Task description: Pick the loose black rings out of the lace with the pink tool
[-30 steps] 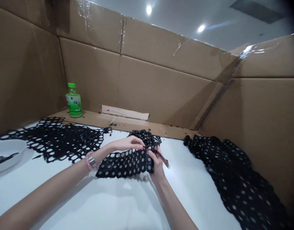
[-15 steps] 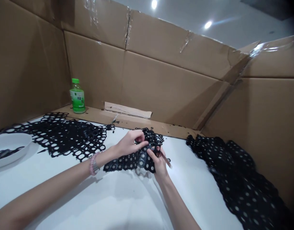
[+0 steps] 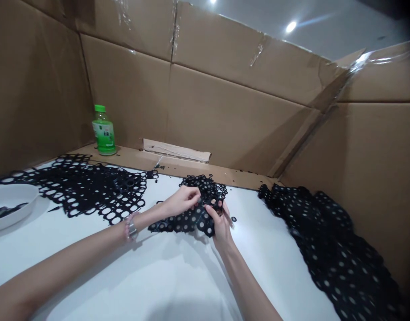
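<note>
The left hand [image 3: 183,200] has drawn back slightly from the right hand [image 3: 222,225]; its fingers curl, whether around anything I cannot tell. The right fingers grip black mesh [image 3: 186,220] over the white worktop [image 3: 141,276]. Cardboard walls [image 3: 231,120] rise behind; a bottle [image 3: 105,136] stands back left.

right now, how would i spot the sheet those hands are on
Start at the cardboard wall and drop to the white table below it. Near the middle, the right hand holds a black, holed sheet, with the left hand at its upper edge. Black mesh lies left, a black pile right; only the sheet is held.
</note>
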`<action>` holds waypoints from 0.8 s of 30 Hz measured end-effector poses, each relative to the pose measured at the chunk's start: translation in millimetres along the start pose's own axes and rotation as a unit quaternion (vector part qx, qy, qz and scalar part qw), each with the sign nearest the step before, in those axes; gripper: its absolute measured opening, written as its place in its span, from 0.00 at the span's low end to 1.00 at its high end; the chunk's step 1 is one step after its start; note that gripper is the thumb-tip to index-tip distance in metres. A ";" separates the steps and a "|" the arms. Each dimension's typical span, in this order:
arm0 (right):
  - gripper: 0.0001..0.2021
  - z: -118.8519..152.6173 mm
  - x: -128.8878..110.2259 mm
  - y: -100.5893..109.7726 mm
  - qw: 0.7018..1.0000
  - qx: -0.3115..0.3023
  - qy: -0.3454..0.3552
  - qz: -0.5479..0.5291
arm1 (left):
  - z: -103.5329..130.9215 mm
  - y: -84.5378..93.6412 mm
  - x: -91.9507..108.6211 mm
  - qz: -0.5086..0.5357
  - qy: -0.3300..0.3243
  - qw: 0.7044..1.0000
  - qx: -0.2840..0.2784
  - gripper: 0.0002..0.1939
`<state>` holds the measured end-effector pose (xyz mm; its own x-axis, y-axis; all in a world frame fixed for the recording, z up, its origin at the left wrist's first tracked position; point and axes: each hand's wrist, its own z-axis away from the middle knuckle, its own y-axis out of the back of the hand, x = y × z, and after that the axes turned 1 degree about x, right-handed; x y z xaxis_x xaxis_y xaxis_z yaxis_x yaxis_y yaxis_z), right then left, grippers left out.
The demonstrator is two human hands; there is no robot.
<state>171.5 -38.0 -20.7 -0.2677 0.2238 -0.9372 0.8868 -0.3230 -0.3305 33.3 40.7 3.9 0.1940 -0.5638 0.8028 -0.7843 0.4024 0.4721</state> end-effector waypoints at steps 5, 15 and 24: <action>0.09 0.1 0.1 -1.1 0.998 0.018 -0.038 -0.056 | -35.2 28.0 -24.5 0.004 0.042 0.992 0.117 0.15; 0.13 -1.7 -2.4 5.1 0.996 -0.070 -0.031 -0.050 | -44.7 -2.6 -17.1 -0.034 -0.033 0.999 -0.001 0.15; 0.14 -2.6 -3.2 4.9 0.998 -0.064 -0.009 0.011 | -15.1 25.4 10.3 -0.033 -0.076 0.981 -0.176 0.18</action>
<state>177.7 -38.0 -19.1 -0.2527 0.2011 -0.9464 0.9333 -0.2074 -0.2933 24.3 56.0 29.6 0.1276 -0.6873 0.7151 -0.5149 0.5703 0.6400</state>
